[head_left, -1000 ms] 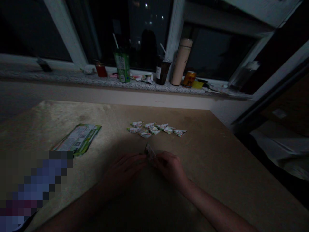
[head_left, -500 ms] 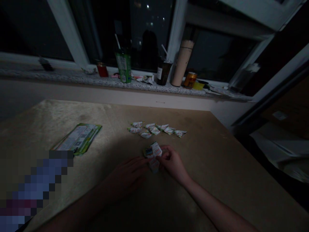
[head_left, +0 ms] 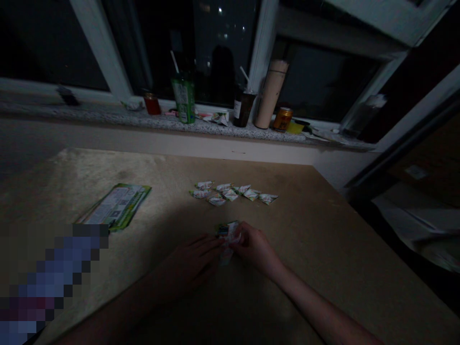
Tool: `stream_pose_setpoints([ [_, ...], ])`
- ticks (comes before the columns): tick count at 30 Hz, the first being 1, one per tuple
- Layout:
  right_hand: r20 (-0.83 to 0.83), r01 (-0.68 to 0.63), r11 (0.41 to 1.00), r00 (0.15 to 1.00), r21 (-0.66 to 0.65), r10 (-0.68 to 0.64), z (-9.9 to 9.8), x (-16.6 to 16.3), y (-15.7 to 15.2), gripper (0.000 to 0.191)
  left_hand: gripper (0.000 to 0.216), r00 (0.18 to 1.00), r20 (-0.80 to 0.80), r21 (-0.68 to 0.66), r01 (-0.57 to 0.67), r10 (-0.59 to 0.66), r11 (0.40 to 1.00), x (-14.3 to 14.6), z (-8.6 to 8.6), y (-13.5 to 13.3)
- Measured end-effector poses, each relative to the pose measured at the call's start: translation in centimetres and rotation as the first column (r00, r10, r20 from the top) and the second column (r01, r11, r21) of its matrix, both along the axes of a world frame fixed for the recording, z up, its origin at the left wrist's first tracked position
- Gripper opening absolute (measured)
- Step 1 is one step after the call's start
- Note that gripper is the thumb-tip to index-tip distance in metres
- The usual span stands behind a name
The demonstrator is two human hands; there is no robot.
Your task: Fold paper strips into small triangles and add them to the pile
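Observation:
In dim light, a small printed piece of paper (head_left: 227,234) lies on the brown table (head_left: 323,239) between both my hands. My right hand (head_left: 253,247) pinches its right edge with curled fingers. My left hand (head_left: 192,261) lies flat beside it, fingertips pressing on the paper's left side. Just beyond, several small folded paper pieces (head_left: 230,192) sit in a loose row.
A stack of green-and-white printed sheets (head_left: 117,206) lies at the left of the table. On the stone windowsill (head_left: 108,115) stand a green cup with a straw (head_left: 184,98), a dark cup (head_left: 243,106), a tall beige flask (head_left: 270,96), a can (head_left: 282,119) and a red jar (head_left: 152,103).
The paper, held upright a second ago, was unfolded flatter and is now pressed lower on the table. Both hands stayed close around it.

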State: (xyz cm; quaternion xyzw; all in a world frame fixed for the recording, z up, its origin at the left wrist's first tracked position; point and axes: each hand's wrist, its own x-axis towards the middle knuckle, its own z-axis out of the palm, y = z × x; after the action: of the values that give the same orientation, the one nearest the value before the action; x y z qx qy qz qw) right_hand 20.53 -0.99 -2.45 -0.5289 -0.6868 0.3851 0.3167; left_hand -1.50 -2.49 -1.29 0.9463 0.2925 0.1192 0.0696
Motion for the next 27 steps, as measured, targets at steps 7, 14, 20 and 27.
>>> stream_pose_setpoints([
  [7,0.031,-0.247,0.969,0.968,-0.017,0.248,0.2,1.1,0.3,0.017,0.040,1.000,-0.006,0.000,-0.019,0.019,1.000,0.1,0.3,0.0],
  [14,0.416,-0.411,0.884,0.860,0.221,0.296,1.5,1.8,0.1,0.016,0.033,0.999,-0.025,0.025,-0.046,0.047,0.999,0.1,0.6,-0.1],
  [20,0.622,-0.540,0.761,0.747,0.359,0.236,1.9,2.1,0.2,0.013,0.037,0.998,-0.036,0.031,-0.055,0.056,0.998,-0.2,0.6,-0.1],
  [27,0.666,-0.550,0.718,0.728,0.426,0.162,1.5,1.5,-0.2,0.013,0.038,0.995,-0.069,0.042,-0.072,0.075,0.996,0.0,0.5,-0.2],
])
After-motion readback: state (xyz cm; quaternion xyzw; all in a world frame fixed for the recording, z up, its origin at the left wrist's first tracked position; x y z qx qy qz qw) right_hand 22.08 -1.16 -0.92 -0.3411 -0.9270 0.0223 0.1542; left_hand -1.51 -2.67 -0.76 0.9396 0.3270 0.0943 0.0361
